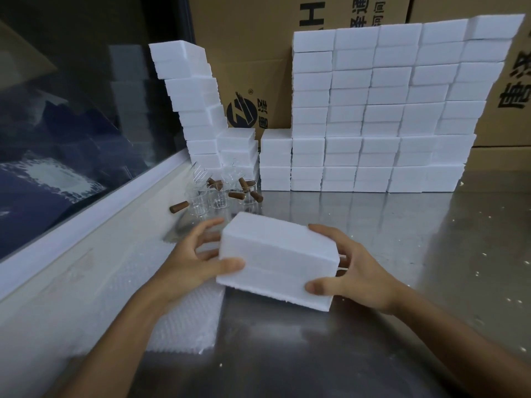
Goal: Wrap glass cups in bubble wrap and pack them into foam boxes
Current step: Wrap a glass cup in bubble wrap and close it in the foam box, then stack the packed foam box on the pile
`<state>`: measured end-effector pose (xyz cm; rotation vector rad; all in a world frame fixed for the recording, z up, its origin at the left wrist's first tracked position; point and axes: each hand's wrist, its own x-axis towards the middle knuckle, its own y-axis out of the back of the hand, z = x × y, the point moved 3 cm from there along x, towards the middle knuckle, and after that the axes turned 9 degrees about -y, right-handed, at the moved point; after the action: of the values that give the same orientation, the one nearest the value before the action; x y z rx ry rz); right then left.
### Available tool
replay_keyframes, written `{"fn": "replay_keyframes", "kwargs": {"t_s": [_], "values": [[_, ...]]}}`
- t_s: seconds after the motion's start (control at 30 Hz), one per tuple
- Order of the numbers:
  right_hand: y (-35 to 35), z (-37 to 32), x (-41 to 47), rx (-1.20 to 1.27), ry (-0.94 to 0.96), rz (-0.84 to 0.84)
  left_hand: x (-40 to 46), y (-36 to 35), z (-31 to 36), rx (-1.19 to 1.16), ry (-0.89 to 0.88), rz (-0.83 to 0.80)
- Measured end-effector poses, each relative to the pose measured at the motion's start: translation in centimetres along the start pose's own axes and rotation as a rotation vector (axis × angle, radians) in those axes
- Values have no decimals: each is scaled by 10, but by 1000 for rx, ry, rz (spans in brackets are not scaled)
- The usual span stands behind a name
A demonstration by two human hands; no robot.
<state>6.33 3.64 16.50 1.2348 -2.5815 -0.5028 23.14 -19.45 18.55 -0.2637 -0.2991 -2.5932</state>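
A closed white foam box (277,261) sits tilted at the middle of the steel table, its seam showing along the front face. My left hand (191,262) grips its left end, thumb on the front face and fingers behind. My right hand (349,270) grips the right end the same way. Several clear glass cups (218,195) with brown wooden handles stand behind the box, near the window ledge. A stack of bubble wrap sheets (186,320) lies under my left forearm at the table's left side.
Tall stacks of white foam boxes (373,116) line the back of the table, with a leaning stack (195,101) at the left. Cardboard cartons (250,53) stand behind them. A window ledge (86,231) runs along the left. Foam crumbs dot the steel table (431,254).
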Motion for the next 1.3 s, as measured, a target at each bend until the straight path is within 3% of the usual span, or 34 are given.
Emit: {"fn": "replay_keyframes", "kwargs": {"t_s": [0.07,0.13,0.27,0.4,0.47,0.6,0.73,0.83,0.9,1.0,1.1,1.3], "values": [[0,1,1,123,-22,52,1,-10,7,-67,-7,200],[-1,-1,1,225,-31,112,-2,-27,10,-322,57,321],[-11,-14,-2,155,42,266,-10,-77,21,-550,245,262],[-25,-24,-4,-57,98,329,-2,-90,33,-591,325,408],[-26,-28,-8,-189,127,330,7,-84,36,-522,328,419],[-32,-45,-11,-751,420,439,23,-69,39,-451,335,339],[-34,-52,2,-793,656,637,32,-61,36,-403,343,197],[-20,-53,28,-794,640,625,35,-50,23,-218,222,269],[-7,-62,54,-876,589,627,31,-43,5,119,60,317],[9,-84,103,-951,540,632,18,-45,-23,640,-94,173],[17,-108,155,-1047,578,660,13,-51,-32,677,-162,51],[23,-127,252,-1327,533,691,18,-52,-33,704,-163,38]]}}
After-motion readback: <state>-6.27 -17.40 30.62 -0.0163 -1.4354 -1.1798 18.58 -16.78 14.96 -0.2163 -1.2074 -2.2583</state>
